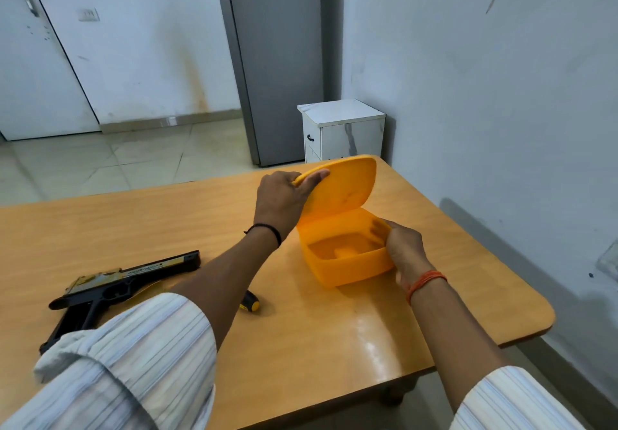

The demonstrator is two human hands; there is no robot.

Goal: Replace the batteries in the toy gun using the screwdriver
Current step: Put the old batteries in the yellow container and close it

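Plastic is what I am handling here: the orange box [347,255], near the tabletop's [301,346] far right corner, looks thin and light, so I judge it would slide if not braced. My right hand [403,245] grips its right wall; my left hand [284,200] pinches the tilted lid [344,185] by its left edge, raised over the box.

The toy gun [110,290] lies flat near the left edge, black and stiff-looking, probably light; I would take it by the grip. Its lower end is hidden by my left sleeve [133,362]. The screwdriver [251,303] shows only a black-and-yellow handle tip beside my forearm. Inside the box I make out one raised shape; whether it is batteries I cannot tell.
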